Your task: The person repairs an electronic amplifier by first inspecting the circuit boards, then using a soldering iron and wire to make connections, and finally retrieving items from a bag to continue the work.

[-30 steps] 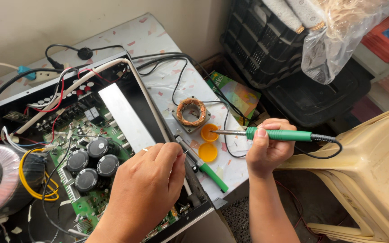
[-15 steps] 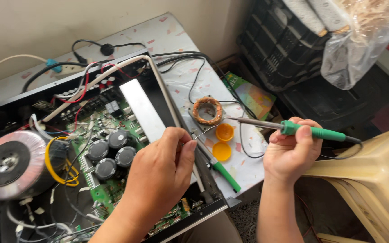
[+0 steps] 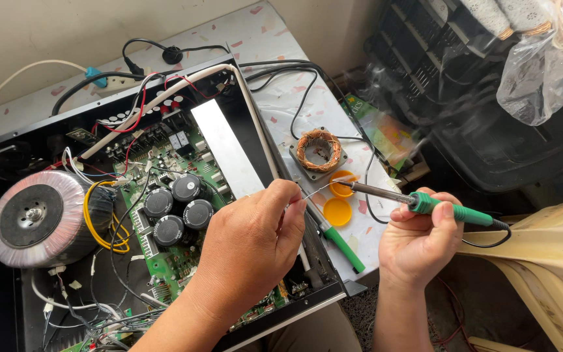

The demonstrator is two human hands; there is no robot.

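The right hand (image 3: 418, 238) grips a green-handled soldering iron (image 3: 425, 203) at centre right, its tip touching a thin solder wire (image 3: 317, 191) pinched by the left hand (image 3: 255, 241). Left hand covers part of the green circuit board (image 3: 184, 261). Around: orange lids (image 3: 337, 212), copper coil (image 3: 319, 148), green screwdriver (image 3: 343, 248), round transformer (image 3: 34, 218) at far left

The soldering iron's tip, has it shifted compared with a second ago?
Yes. The soldering iron in the right hand pointed at the upper orange cap a second ago; its tip now sits over that cap's top edge, closer to the left hand and its thin wire.
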